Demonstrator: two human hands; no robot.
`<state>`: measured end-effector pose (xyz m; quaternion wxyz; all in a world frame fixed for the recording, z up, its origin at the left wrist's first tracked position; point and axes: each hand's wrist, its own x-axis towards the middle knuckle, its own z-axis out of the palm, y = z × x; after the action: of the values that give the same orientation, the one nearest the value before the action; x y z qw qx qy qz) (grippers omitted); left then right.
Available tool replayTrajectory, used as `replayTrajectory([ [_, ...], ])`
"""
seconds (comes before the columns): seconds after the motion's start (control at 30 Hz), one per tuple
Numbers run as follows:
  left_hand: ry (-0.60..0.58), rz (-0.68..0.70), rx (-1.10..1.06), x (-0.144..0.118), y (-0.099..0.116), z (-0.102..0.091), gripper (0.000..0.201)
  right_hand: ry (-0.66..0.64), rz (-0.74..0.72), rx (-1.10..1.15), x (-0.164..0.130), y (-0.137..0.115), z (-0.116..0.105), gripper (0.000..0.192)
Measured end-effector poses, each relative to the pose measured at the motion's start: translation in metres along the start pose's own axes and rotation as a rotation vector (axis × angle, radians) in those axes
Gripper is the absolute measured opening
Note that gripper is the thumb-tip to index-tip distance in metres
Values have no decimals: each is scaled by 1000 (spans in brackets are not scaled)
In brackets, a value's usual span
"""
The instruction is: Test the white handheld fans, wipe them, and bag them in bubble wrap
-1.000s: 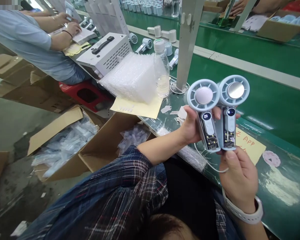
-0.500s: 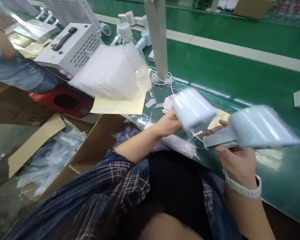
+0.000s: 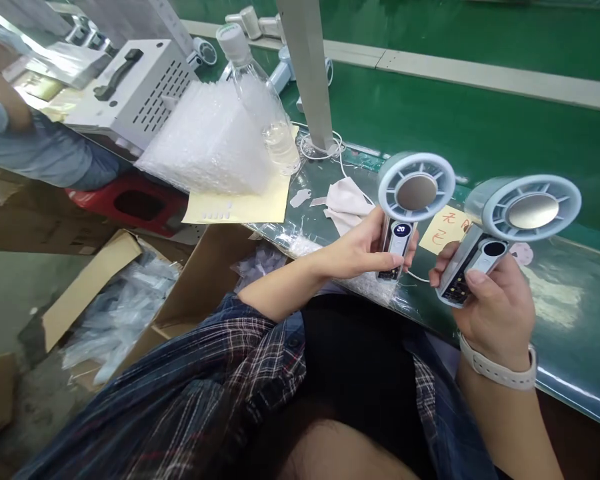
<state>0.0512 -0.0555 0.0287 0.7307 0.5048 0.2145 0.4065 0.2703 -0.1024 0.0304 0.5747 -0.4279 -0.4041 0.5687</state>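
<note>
Now each hand grips a small handheld fan by its handle above the near edge of the green counter (image 3: 480,127). The left hand (image 3: 363,248) is closed around the left fan (image 3: 410,200), thumb on the front of the handle; its round head stands upright and a small display on the handle shows 20. The right hand (image 3: 495,307) is closed around the right fan (image 3: 505,227), thumb pressed on the handle; this fan tilts to the right, its display dark. The two fans are apart. A yellow note (image 3: 447,227) lies on the counter between them. Farther left stand a water bottle (image 3: 263,100), a stack of bubble wrap (image 3: 205,143) and a white box (image 3: 130,87) with a black handle. A white cloth (image 3: 345,200) lies near the left hand.
</note>
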Motion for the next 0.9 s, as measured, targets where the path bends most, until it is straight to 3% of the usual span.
replayTrajectory([
  [0.33,-15,-18,-22,-6,-4,-5,66,6,66,54,3,8,3,45],
  [0.57,53,60,16,-4,-9,-8,62,14,22,62,2,10,7,34],
  [0.7,18,49,10,-4,-6,-6,64,0,12,43,0,12,6,31],
  [0.9,51,64,-1,1,-13,-6,62,36,61,68,0,16,5,33],
])
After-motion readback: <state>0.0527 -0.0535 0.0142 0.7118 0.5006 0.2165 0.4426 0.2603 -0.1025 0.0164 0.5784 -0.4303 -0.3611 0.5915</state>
